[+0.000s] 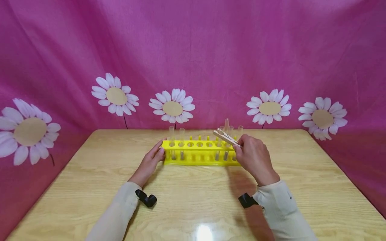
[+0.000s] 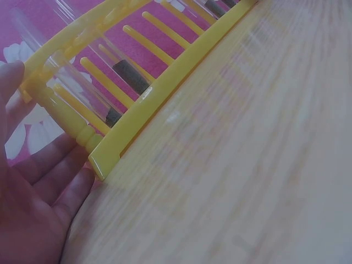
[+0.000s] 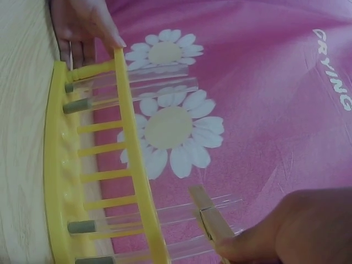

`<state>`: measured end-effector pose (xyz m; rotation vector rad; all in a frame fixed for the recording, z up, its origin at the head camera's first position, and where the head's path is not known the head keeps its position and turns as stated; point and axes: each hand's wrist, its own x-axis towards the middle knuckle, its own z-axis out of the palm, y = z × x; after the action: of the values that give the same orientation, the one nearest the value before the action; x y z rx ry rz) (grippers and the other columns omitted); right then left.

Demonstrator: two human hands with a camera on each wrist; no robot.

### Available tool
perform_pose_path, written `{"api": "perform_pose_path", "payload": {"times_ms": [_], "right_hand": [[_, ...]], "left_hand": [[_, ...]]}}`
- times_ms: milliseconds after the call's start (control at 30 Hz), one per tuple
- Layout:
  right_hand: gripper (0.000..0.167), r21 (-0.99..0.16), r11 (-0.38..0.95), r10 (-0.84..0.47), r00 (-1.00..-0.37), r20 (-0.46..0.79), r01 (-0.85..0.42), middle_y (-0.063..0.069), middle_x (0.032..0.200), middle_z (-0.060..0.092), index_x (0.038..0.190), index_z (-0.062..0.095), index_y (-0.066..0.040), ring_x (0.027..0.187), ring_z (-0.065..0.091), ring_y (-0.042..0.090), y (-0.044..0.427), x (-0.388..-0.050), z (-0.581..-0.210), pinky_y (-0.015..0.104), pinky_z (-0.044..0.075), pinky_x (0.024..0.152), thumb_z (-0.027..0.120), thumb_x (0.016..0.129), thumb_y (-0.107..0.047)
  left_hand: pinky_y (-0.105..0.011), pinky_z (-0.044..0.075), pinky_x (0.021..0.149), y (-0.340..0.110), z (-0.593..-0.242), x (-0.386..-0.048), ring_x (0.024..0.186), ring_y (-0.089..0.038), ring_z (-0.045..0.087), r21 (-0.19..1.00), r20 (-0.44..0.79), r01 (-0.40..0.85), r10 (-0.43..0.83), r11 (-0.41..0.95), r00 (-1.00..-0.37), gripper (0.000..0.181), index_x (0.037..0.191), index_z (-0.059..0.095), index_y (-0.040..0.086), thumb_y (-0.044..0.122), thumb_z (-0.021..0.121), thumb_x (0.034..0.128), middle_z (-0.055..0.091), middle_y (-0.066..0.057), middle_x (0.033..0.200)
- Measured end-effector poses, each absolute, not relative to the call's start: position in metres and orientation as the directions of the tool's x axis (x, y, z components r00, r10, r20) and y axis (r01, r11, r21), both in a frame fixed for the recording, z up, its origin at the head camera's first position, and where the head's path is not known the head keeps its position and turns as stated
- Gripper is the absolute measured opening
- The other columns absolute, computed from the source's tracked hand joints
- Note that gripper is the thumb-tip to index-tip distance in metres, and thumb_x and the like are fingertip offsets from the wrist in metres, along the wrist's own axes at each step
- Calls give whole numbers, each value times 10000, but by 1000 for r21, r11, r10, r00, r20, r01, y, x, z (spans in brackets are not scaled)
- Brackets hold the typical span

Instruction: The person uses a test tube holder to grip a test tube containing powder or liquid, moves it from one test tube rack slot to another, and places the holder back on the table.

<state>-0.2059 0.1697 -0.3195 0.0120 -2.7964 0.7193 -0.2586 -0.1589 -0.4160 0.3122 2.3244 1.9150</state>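
A yellow test tube rack [image 1: 193,162] stands on the table. My left hand [image 1: 152,159] grips its left end, with the thumb near the top bar and fingers around the end post in the left wrist view. My right hand [image 1: 254,157] pinches a wooden test tube clamp [image 1: 224,136] above the rack's right part. The clamp's front lies beside clear test tubes [image 3: 113,224]. One tube [image 1: 227,124] rises higher than its neighbours; I cannot tell whether the clamp grips it. Two more tubes [image 1: 182,135] stand at the rack's left end. Dark grey material [image 2: 131,77] sits in the tube bottoms.
Several rack holes [image 1: 199,144] in the middle hold no tube, with yellow pegs [image 1: 199,137] behind them. The light wooden table [image 1: 193,197] reaches back to a pink cloth [image 1: 208,60] printed with white flowers. Black wrist cameras [image 1: 146,198] sit on both sleeves.
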Motion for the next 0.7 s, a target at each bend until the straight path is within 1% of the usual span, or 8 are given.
{"api": "perform_pose_path", "payload": {"times_ms": [67, 100, 200, 300, 467, 533, 700], "right_hand": [[164, -469, 881, 51, -971, 235, -67, 117, 773, 584, 952, 606, 13, 635, 494, 237, 170, -207, -319, 286, 433, 520, 645, 916, -143], [165, -467, 882, 52, -972, 230, -64, 116, 771, 583, 950, 605, 13, 636, 495, 236, 170, -207, -319, 286, 430, 522, 645, 917, -144], [177, -463, 885, 52, -978, 204, -49, 113, 771, 584, 952, 601, 12, 642, 499, 235, 170, -208, -320, 282, 426, 528, 648, 919, -155], [188, -464, 885, 48, -983, 178, -41, 113, 778, 582, 962, 599, 12, 650, 500, 235, 170, -210, -320, 280, 429, 530, 650, 922, -164], [190, -476, 879, 48, -986, 157, -33, 118, 801, 585, 978, 598, 9, 667, 502, 241, 170, -212, -319, 284, 440, 533, 651, 923, -165], [190, -480, 877, 53, -988, 147, -25, 119, 809, 589, 980, 596, 3, 673, 506, 243, 170, -212, -319, 279, 446, 538, 652, 923, -169], [190, -484, 875, 54, -992, 115, -8, 114, 806, 586, 979, 593, -2, 680, 509, 238, 171, -213, -321, 271, 443, 540, 644, 929, -178]], "left_hand": [[-469, 360, 1088, -157, -408, -255, 1296, -310, 448, 980, 44, 88, 237, 181, -970, 515, 1542, 258, 234, 329, 386, 1052, 318, -86, 1542], [-472, 362, 1086, -158, -410, -257, 1288, -321, 455, 981, 49, 91, 235, 170, -971, 516, 1543, 256, 221, 319, 386, 1053, 321, -92, 1540], [-466, 360, 1089, -159, -420, -264, 1295, -305, 452, 984, 51, 89, 233, 157, -971, 519, 1538, 267, 248, 348, 398, 1046, 290, -41, 1560], [-461, 363, 1088, -162, -429, -270, 1289, -293, 460, 983, 65, 102, 226, 155, -972, 520, 1527, 284, 291, 397, 407, 1033, 319, -22, 1545], [-450, 386, 1073, -162, -431, -273, 1276, -261, 469, 974, 106, 145, 214, 174, -971, 532, 1512, 307, 336, 473, 415, 1010, 381, -29, 1504], [-454, 398, 1062, -161, -431, -272, 1275, -268, 471, 973, 117, 155, 216, 170, -969, 538, 1515, 308, 316, 468, 417, 1011, 377, -40, 1507], [-448, 409, 1053, -160, -430, -270, 1278, -262, 472, 974, 105, 144, 216, 173, -971, 544, 1517, 304, 310, 467, 424, 1009, 346, -15, 1529]]}}
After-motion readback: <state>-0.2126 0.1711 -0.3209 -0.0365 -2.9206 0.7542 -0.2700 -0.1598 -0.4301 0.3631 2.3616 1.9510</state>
